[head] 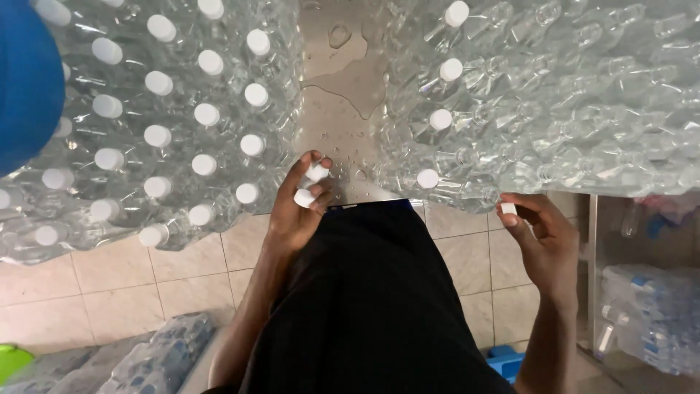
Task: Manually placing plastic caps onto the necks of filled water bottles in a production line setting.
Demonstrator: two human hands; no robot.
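Clear plastic bottles (pixel 182 124) seemingly empty, left hand (pixel 295 211) grasping white caps (pixel 310 186), right hand (pixel 543 244) pinching one cap (pixel 508 209).

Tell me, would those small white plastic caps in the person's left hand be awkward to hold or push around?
The small white plastic caps look light: several sit pinched between the fingers of the left hand. Being small, round and smooth, they would probably slip out easily. Dropped on the wet beige tiled counter, they might well roll or skid. The right hand holds another cap at its fingertips.
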